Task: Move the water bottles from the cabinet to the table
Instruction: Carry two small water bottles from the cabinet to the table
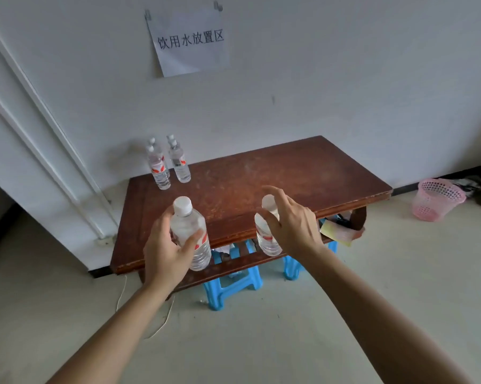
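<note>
The left hand (164, 250) grips a clear plastic water bottle with a white cap (188, 228), thumb across its front, fingers curled behind; the right hand (292, 225) holds a second clear plastic bottle (267, 242), thumb wrapped round it, forefinger raised straight; both bottles are upright by the near edge of the reddish-brown wooden table (261, 178); a cluster of like bottles (168, 164) stands at its far left corner; the red-and-white labels are too blurred to read; the white paper sign (189, 41) on the wall reads 饮用水放置区
</note>
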`<state>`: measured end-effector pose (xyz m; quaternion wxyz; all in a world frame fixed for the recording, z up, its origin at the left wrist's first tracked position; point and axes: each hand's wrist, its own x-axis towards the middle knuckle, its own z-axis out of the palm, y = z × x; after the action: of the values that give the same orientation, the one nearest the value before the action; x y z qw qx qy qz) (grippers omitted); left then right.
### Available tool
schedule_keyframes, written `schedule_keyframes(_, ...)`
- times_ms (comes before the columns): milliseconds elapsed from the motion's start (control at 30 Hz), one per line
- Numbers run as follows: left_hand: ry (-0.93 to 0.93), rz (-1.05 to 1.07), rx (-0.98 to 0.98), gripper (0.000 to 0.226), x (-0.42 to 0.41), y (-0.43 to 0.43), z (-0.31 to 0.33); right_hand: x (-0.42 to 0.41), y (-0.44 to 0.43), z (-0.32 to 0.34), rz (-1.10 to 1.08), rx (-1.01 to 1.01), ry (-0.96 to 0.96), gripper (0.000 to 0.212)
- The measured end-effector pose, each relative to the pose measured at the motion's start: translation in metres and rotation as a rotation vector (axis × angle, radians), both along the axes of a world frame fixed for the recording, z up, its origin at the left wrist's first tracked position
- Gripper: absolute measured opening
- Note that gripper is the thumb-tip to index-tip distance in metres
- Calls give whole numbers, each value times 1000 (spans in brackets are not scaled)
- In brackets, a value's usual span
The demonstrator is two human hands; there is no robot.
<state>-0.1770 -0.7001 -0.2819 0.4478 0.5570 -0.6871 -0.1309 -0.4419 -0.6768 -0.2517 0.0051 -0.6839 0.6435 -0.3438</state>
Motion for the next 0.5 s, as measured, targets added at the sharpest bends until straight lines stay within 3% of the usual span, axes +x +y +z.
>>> schedule_keyframes(200,60,104,50,61,12,-107,-23,10,-139,-11,81,52,-2,47)
schedule_keyframes(500,140,9,166,68,48,-317,-69,35,-331,-37,-56,180,-63,44)
